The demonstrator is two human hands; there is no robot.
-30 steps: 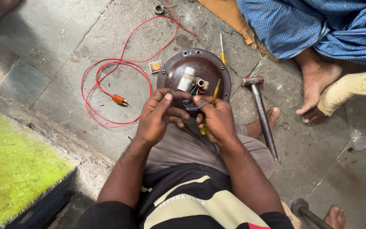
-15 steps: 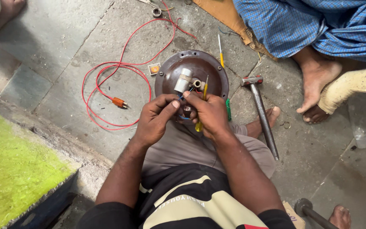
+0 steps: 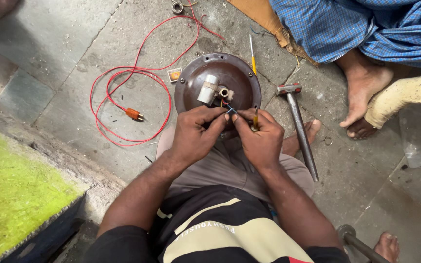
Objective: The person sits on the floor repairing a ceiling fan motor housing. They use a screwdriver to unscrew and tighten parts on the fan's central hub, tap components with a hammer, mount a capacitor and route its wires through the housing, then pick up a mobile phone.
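Observation:
A round brown motor housing [image 3: 196, 73] lies on the stone floor in front of my knees, with a white cylinder [image 3: 208, 88] and a small metal fitting on top. Thin wires [image 3: 226, 104] come out of its middle. My left hand [image 3: 196, 134] and my right hand [image 3: 261, 141] meet at the housing's near edge, and both pinch the ends of these wires between fingertips. A slim yellow-handled tool [image 3: 255, 118] is also tucked in my right hand's fingers.
A long red wire [image 3: 123, 78] with an orange plug [image 3: 133, 114] loops on the left. A hammer [image 3: 299, 122] lies to the right, a yellow screwdriver [image 3: 252, 57] behind the housing. Another person's bare feet [image 3: 364, 100] rest at right. A green mat [image 3: 10, 195] borders the left.
My hands have drawn back from over the housing toward its near edge, and the fingertips have closed together on the thin wires. The view has shifted slightly.

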